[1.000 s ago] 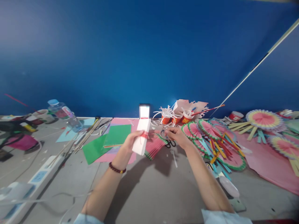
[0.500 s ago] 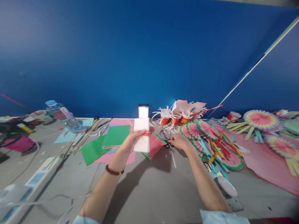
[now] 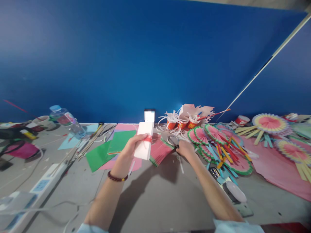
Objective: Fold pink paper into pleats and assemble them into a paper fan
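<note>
My left hand (image 3: 136,142) is closed on a white rectangular packet (image 3: 143,150) with a red band, tilted a little and held over the table's middle. My right hand (image 3: 185,149) is closed on the dark handles of a pair of scissors (image 3: 173,140), whose far part lies toward the paper cups. Between my hands rests a folded pink paper (image 3: 160,152) with green-and-white edges. Green sheets (image 3: 122,141) lie on pink and purple paper left of the packet.
Paper cups (image 3: 193,122) with white strips stand by the blue wall. Pleated paper fans (image 3: 232,145), a phone (image 3: 215,173) and a white mouse (image 3: 235,191) are right. A bottle (image 3: 68,119), sticks (image 3: 89,142) and a power strip (image 3: 40,184) are left.
My left hand and the packet have shifted slightly left, and the packet has tilted. My right hand has closed round the scissors handles and moved slightly.
</note>
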`<state>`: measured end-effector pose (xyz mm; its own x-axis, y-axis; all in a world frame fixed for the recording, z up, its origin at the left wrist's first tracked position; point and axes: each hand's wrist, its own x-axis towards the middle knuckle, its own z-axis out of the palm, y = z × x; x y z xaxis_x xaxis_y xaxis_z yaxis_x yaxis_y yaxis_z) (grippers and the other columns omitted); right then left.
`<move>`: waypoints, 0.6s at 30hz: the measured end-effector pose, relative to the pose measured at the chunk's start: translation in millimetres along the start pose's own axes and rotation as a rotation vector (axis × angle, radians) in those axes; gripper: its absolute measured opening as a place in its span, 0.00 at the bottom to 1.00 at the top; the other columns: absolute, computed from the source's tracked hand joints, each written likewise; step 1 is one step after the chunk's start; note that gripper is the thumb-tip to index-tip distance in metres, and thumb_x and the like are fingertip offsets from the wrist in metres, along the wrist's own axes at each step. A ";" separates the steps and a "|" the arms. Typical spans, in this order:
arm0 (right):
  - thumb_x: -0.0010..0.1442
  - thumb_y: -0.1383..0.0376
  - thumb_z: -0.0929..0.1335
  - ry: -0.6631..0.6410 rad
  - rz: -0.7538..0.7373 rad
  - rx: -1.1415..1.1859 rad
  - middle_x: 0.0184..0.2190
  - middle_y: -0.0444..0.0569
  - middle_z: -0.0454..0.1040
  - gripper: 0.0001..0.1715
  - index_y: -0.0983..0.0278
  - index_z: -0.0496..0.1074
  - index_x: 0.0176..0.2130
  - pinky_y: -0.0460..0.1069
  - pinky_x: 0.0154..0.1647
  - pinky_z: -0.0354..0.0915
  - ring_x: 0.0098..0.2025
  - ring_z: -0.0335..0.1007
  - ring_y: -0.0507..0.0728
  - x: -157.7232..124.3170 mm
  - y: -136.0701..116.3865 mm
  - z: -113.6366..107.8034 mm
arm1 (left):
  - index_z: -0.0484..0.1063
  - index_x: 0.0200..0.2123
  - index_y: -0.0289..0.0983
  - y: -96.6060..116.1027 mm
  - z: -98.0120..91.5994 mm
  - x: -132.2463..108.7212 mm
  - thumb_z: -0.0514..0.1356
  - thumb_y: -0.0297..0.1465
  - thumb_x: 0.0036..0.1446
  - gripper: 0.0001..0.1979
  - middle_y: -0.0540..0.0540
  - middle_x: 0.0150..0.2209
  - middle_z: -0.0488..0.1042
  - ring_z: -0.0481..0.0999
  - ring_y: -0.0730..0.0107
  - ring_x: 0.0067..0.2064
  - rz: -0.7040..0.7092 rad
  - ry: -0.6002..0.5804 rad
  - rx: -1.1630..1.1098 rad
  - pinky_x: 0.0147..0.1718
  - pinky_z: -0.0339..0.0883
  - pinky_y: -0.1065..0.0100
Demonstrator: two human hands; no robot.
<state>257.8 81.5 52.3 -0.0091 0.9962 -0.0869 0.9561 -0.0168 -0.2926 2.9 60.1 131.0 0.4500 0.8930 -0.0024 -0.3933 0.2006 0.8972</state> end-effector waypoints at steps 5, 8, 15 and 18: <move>0.52 0.72 0.67 -0.056 0.089 -0.115 0.42 0.68 0.75 0.14 0.73 0.74 0.40 0.52 0.40 0.62 0.46 0.72 0.67 -14.2 7.3 -18.9 | 0.79 0.38 0.32 -2.2 -2.9 0.2 0.62 0.36 0.49 0.16 0.37 0.43 0.79 0.74 0.46 0.50 0.011 -0.006 -0.037 0.50 0.67 0.56; 0.52 0.69 0.68 -0.102 0.097 -0.116 0.39 0.67 0.76 0.11 0.72 0.73 0.36 0.52 0.39 0.63 0.45 0.73 0.68 -22.1 14.6 -27.6 | 0.78 0.41 0.32 -2.7 -3.3 1.6 0.62 0.35 0.48 0.17 0.37 0.44 0.78 0.74 0.46 0.51 0.041 -0.013 -0.079 0.49 0.68 0.55; 0.52 0.69 0.68 -0.311 0.162 0.457 0.17 0.38 0.72 0.16 0.64 0.66 0.43 0.41 0.15 0.56 0.15 0.66 0.50 -32.2 48.8 -22.2 | 0.77 0.43 0.31 -0.9 1.0 3.4 0.60 0.35 0.50 0.18 0.38 0.46 0.78 0.73 0.51 0.53 0.115 -0.025 -0.145 0.55 0.64 0.59; 0.48 0.71 0.71 -0.323 0.325 1.103 0.16 0.39 0.71 0.12 0.65 0.67 0.35 0.39 0.10 0.52 0.12 0.63 0.48 -33.2 56.3 -12.5 | 0.77 0.43 0.29 1.4 3.7 1.8 0.60 0.34 0.50 0.19 0.36 0.46 0.78 0.73 0.51 0.53 0.128 -0.001 -0.147 0.55 0.64 0.60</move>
<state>315.6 48.5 50.5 -0.0374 0.8666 -0.4976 0.1609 -0.4862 -0.8589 6.1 60.6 133.9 0.3894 0.9147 0.1084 -0.5602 0.1418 0.8161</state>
